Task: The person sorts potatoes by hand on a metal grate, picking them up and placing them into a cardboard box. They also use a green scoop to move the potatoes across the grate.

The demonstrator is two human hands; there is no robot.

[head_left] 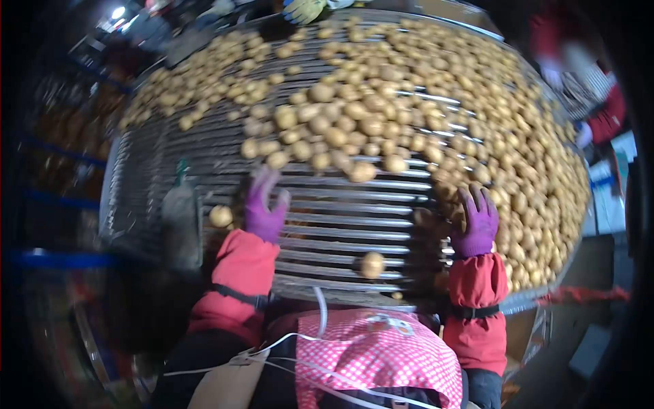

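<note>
My left hand [264, 204], in a purple glove, hovers over the metal roller bed [340, 217]. Its fingers and thumb are apart, with nothing between them. A single potato [221, 216] lies just left of it, and a heap of potatoes [335, 129] spreads beyond its fingertips. My right hand [477, 223], also gloved in purple, is at the edge of the dense potatoes on the right. Its fingers are stretched out and slightly bent; nothing shows held in them. Another lone potato [372, 265] rests on the near rollers between my hands.
A dark, flat piece with a green tip [181, 221] stands at left on the rollers. Across the bed is a yellow-gloved hand [304, 9] of another person. A co-worker's red sleeve [608, 116] shows at the right edge. White cables [320, 339] cross my pink dotted apron [378, 351].
</note>
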